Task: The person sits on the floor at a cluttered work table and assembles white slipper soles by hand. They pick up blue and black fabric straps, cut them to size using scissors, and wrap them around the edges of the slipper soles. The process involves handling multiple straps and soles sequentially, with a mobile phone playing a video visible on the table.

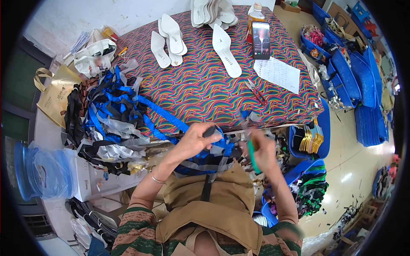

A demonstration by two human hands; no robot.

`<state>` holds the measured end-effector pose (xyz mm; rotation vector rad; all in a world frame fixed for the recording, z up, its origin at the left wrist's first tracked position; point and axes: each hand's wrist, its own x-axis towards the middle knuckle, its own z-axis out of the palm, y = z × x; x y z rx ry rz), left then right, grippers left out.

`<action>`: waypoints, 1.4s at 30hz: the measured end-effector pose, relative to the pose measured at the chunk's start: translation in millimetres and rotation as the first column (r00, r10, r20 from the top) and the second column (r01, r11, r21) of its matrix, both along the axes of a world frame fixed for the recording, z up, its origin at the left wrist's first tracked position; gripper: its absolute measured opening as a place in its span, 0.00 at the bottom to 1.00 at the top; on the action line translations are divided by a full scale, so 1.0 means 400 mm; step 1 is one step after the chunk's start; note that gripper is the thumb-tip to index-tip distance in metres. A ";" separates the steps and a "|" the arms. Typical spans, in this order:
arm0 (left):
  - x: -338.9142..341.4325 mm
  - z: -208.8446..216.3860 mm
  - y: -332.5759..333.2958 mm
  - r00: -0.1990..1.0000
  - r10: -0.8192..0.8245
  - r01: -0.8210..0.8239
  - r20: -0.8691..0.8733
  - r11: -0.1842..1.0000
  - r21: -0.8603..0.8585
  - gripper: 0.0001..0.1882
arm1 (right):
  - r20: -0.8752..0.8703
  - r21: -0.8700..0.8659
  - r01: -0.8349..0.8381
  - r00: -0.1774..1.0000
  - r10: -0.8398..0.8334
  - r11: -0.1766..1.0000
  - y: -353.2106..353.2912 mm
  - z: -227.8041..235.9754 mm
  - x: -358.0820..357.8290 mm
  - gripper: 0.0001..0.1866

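My left hand (194, 141) is closed on strips of glittery blue, black and sheer grey material above my lap. From its grip, a blue strip (162, 112) runs up and left to a heap of blue, black and grey strips (113, 111) on the table's left side. To the right, my right hand (264, 147) is wrapped round green-handled scissors (253, 155). Motion smears that hand and the blades. A small blue and grey piece (248, 115) shows above it at the table edge. More strips and a brown apron (226, 183) cover my lap.
On the patterned tablecloth (183, 94) are white insoles (226, 51), red-handled snips (258, 94), a phone (261, 40) against a bottle (256, 16), and a paper sheet (279, 74). Right of me, blue bins (322, 143) hold gold pieces and strips. A large water jug (42, 170) stands left.
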<state>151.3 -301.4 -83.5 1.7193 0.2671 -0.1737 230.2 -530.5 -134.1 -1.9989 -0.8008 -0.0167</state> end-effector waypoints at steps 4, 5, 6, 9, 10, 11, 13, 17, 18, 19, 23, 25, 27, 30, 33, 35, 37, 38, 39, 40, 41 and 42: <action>0.000 0.065 0.026 0.982 0.169 -0.136 0.082 0.942 -0.306 0.08 | 0.140 -0.182 0.438 0.898 -0.418 0.880 -0.074 0.028 0.191 0.28; 0.000 0.072 0.035 0.972 0.219 -0.177 0.091 0.926 -0.334 0.08 | 0.163 -0.292 0.498 0.867 -0.471 0.816 -0.102 0.017 0.249 0.28; 0.000 0.066 0.051 0.965 0.235 -0.167 0.120 0.896 -0.412 0.10 | 0.279 -0.302 0.489 0.866 -0.415 0.818 -0.116 0.022 0.287 0.27; 0.008 0.068 0.072 0.950 0.287 -0.196 0.120 0.852 -0.486 0.10 | 0.488 -0.392 0.599 0.779 -0.394 0.699 -0.152 0.015 0.340 0.28; 0.007 0.065 0.073 0.948 0.294 -0.200 0.120 0.845 -0.496 0.10 | 0.558 -0.422 0.638 0.743 -0.371 0.644 -0.146 0.022 0.336 0.26; 0.006 0.064 0.073 0.946 0.300 -0.202 0.120 0.839 -0.505 0.10 | 0.516 -0.337 0.557 0.784 -0.346 0.759 -0.135 0.027 0.325 0.25; 0.003 0.065 0.060 0.940 0.319 -0.215 0.119 0.828 -0.518 0.10 | 0.439 -0.137 0.359 0.857 -0.268 0.923 -0.044 0.085 0.239 0.22; 0.004 0.054 0.035 0.929 0.348 -0.218 0.126 0.789 -0.575 0.11 | -0.187 0.185 -0.213 0.951 0.247 0.959 0.177 0.098 0.010 0.30; 0.011 0.051 0.024 0.927 0.348 -0.208 0.138 0.786 -0.582 0.11 | -0.206 0.264 -0.260 0.926 0.317 0.929 0.218 0.066 -0.020 0.30; 0.015 0.045 0.025 0.929 0.307 -0.141 0.208 0.810 -0.569 0.12 | -0.332 0.241 -0.217 0.897 0.290 0.946 0.249 0.056 -0.047 0.29; -0.012 0.070 0.068 0.920 0.117 0.025 0.375 0.935 -0.354 0.34 | -0.521 0.257 -0.198 0.796 0.308 0.946 0.248 0.013 -0.055 0.18; -0.035 0.060 0.127 0.904 0.203 -0.104 0.377 0.958 -0.266 0.34 | -0.488 0.369 -0.194 0.792 0.367 0.909 0.205 0.002 -0.036 0.15; -0.047 0.019 0.209 0.855 0.123 -0.202 0.504 0.974 0.105 0.32 | -0.473 0.434 -0.177 0.790 0.391 0.883 0.163 0.004 -0.024 0.14; -0.062 -0.047 0.323 0.912 -0.143 -0.154 0.385 0.750 0.643 0.33 | -0.573 0.387 -0.012 0.780 0.251 0.922 0.071 -0.091 -0.003 0.24; -0.104 -0.092 0.386 0.958 -0.224 -0.036 0.181 0.530 0.847 0.26 | -0.564 0.411 0.038 0.795 0.222 0.911 0.009 -0.055 0.006 0.20; -0.130 -0.099 0.418 0.948 -0.251 -0.033 0.194 0.529 0.848 0.21 | -0.607 0.587 0.275 0.772 0.188 0.761 0.003 -0.033 -0.018 0.14; -0.147 -0.087 0.407 0.949 -0.267 -0.006 0.170 0.524 0.852 0.21 | -0.564 0.675 0.255 0.784 0.261 0.693 -0.025 -0.022 -0.001 0.12; -0.158 -0.085 0.400 0.949 -0.273 0.006 0.159 0.521 0.854 0.22 | -0.566 0.693 0.313 0.794 0.221 0.649 -0.029 -0.022 0.003 0.10; -0.178 -0.102 0.395 0.914 -0.299 -0.110 0.276 0.472 0.875 0.17 | -0.570 0.707 0.343 0.795 0.210 0.619 -0.028 -0.011 0.011 0.11; -0.194 -0.107 0.400 0.924 -0.289 -0.089 0.249 0.473 0.876 0.14 | -0.560 0.746 0.344 0.788 0.256 0.570 -0.049 -0.009 0.025 0.13; -0.215 -0.103 0.414 0.935 -0.278 -0.067 0.222 0.474 0.878 0.12 | -0.554 0.751 0.372 0.805 0.214 0.546 -0.064 -0.012 0.037 0.14; -0.230 -0.097 0.427 0.942 -0.273 -0.046 0.195 0.473 0.880 0.09 | -0.545 0.759 0.398 0.821 0.169 0.515 -0.078 -0.010 0.048 0.15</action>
